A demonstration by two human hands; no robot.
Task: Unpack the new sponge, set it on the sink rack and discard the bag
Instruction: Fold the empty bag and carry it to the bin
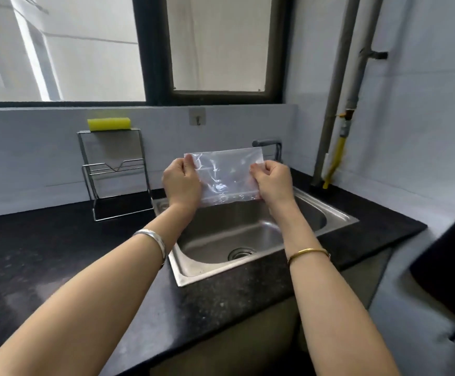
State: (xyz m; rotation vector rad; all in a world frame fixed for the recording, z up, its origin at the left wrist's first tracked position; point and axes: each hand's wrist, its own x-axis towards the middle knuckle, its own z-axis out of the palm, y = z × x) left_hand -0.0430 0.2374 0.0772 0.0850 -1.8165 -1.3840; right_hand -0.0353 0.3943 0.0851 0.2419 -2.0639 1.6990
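A yellow sponge [109, 124] lies on the top shelf of the metal wire sink rack [114, 169], which stands on the counter left of the sink. A clear, empty plastic bag [225, 176] is stretched flat above the sink. My left hand [181, 183] pinches its left edge. My right hand [272, 183] pinches its right edge. Both hands hold the bag up in front of the tap.
The steel sink [248, 234] is set into a black stone counter [44, 261]. A dark tap [269, 147] stands behind the bag. A wall hook [197, 117] hangs below the window. Pipes [340, 104] run down the right corner. A dark object [454, 261] is at right.
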